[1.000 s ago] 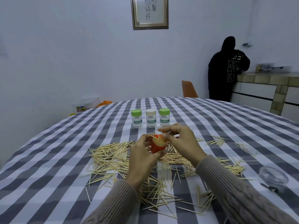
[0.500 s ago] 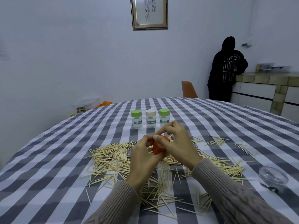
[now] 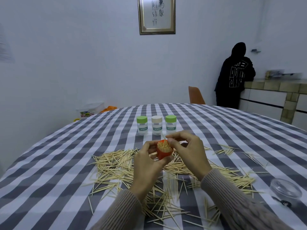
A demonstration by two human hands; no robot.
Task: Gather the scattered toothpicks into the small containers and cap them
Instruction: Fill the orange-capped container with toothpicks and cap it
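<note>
- Gripping an orange container (image 3: 163, 154) packed with toothpicks, the left hand (image 3: 147, 165) curls round it above the table's (image 3: 49, 163) middle.
- Right hand (image 3: 187, 150) pinches one toothpick (image 3: 164, 136) at its mouth.
- Loose toothpicks (image 3: 114, 165) lie scattered beneath.

A home dining room: a table (image 3: 66, 155) under a checked cloth, a framed scroll (image 3: 157, 14) on the wall, a tiled counter (image 3: 272, 90), an orange chair (image 3: 196, 95).
</note>
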